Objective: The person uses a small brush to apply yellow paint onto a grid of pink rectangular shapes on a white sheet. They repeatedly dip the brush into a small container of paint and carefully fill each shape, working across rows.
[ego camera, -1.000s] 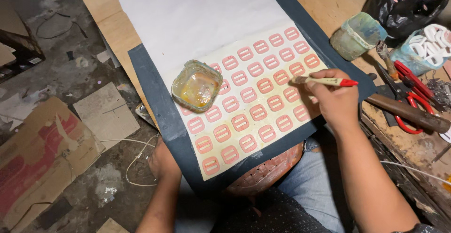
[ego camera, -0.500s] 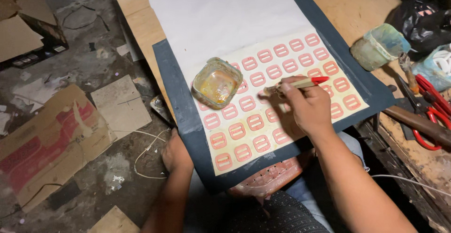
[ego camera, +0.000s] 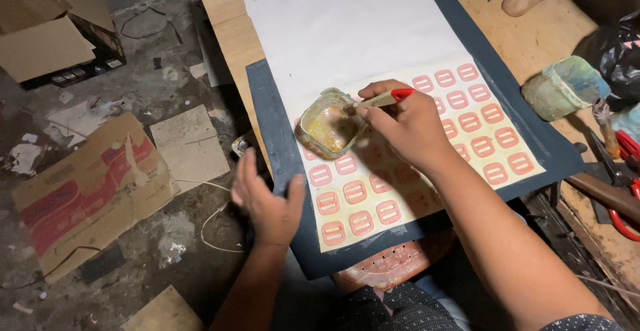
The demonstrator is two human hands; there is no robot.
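My right hand [ego camera: 408, 124] grips a small brush [ego camera: 381, 98] with a red end; its tip dips into a small glass jar [ego camera: 328, 123] of yellowish glue. The jar stands on a white sheet [ego camera: 353, 24] covered in its near half with rows of red rounded buckle-shaped pieces [ego camera: 490, 141]. The sheet lies on a dark blue board [ego camera: 270, 118]. My left hand [ego camera: 267, 201] holds the board's left edge, thumb on top and fingers spread below it.
A cloudy plastic cup [ego camera: 563, 88] stands to the right on the wooden bench [ego camera: 223, 18], with red-handled scissors [ego camera: 627, 181] and a wooden tool handle [ego camera: 603, 194] near it. Cardboard pieces [ego camera: 87, 184] and scraps lie on the dirty floor at left.
My right hand has moved left from the rows of pieces to the jar, putting the brush tip into it. My left hand has come up from under the board onto its left edge.
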